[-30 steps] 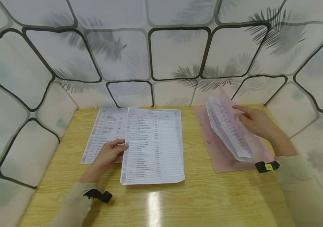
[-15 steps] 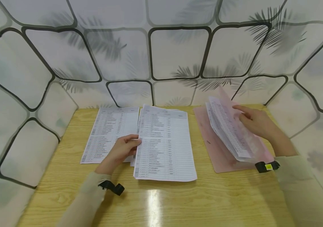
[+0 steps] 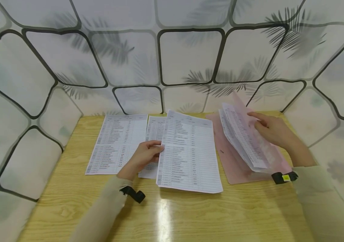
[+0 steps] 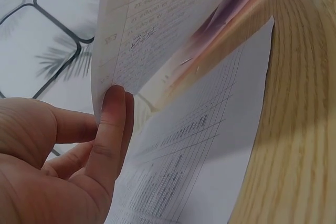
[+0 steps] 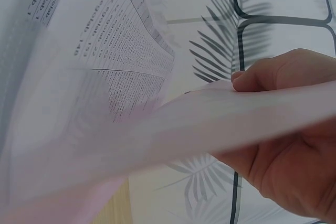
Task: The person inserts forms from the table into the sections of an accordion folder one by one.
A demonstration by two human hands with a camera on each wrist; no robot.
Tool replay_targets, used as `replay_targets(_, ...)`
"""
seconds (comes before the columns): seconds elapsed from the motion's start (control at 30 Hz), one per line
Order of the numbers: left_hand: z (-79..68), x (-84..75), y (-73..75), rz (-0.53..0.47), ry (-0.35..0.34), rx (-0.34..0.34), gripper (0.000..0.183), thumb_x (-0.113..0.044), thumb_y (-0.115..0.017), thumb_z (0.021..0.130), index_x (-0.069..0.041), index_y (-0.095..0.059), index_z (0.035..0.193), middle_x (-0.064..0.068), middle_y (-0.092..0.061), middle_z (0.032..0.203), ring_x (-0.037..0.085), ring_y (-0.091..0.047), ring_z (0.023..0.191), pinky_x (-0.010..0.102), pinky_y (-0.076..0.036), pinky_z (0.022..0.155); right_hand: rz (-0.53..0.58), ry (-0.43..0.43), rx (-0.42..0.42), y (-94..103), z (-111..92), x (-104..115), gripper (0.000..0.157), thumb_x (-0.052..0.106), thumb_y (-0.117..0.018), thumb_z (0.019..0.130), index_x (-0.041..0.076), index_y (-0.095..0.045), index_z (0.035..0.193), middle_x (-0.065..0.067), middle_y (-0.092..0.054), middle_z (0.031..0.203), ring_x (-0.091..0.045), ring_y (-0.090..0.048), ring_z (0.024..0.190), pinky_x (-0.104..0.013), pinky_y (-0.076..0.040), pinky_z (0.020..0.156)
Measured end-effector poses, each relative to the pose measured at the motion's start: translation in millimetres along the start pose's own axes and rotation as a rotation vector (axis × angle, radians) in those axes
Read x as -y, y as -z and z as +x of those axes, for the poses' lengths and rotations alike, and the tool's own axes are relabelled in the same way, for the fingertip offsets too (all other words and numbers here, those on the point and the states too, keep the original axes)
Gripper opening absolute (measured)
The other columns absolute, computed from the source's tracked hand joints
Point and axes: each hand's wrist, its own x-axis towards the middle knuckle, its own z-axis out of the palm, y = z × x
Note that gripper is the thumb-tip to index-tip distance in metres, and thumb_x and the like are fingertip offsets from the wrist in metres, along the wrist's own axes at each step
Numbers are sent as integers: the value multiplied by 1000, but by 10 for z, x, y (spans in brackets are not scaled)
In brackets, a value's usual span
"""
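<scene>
A printed sheet of paper (image 3: 190, 154) is lifted off the table, pinched at its left edge by my left hand (image 3: 144, 156). In the left wrist view, thumb and fingers grip that edge, with another printed sheet (image 4: 210, 156) lying below it. My right hand (image 3: 273, 131) pinches the raised cover of a pink translucent folder (image 3: 224, 164) and holds it up. Inside the folder stand printed papers (image 3: 244, 141), partly fanned apart. In the right wrist view the cover runs between my thumb and fingers.
One printed page (image 3: 114, 144) lies at the left of the wooden table (image 3: 190, 218). Beside it a second page (image 3: 155, 127) is partly covered by my left hand and the lifted sheet. A patterned wall covering (image 3: 190, 57) rises behind and at both sides.
My left hand has carried the sheet to the right, up to the folder's left edge, baring the page beneath. My right hand and the folder have stayed still.
</scene>
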Motion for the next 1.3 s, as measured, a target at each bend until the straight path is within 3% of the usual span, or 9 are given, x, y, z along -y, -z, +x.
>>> replay_targets(0.33, 109, -33, -179, -12, 18, 0, 46, -9, -65, 104, 4, -56, 147, 19, -77, 115, 10, -71, 73, 22, -61, 67, -15, 1, -19, 2, -9, -3, 46, 17, -44, 107, 9, -57, 150, 6, -35, 61, -8, -33, 50, -26, -32, 44)
replay_targets(0.73, 248, -63, -292, -74, 47, -22, 46, -10, -67, 103, 1, -58, 147, 20, -74, 122, 11, -72, 79, 21, -61, 68, -27, 11, -18, 8, -8, -28, 46, 18, -44, 107, 9, -57, 150, 6, -33, 62, -8, -32, 51, -26, -31, 45)
replay_targets(1.03, 335, -108, -420, -125, 60, -70, 45, -7, -69, 100, 3, -60, 144, 9, -75, 102, 9, -68, 70, 19, -60, 64, -26, 6, -7, 26, -3, 3, 47, 19, -44, 108, 8, -56, 151, 6, -31, 62, -8, -32, 51, -27, -31, 45)
replay_targets(1.3, 362, -100, -575, -140, 45, -73, 46, -6, -68, 101, 3, -59, 145, 25, -73, 125, 10, -70, 74, 20, -61, 65, -28, -13, -7, 12, 0, 20, 46, 18, -45, 107, 8, -57, 151, 6, -30, 62, -8, -32, 52, -27, -30, 47)
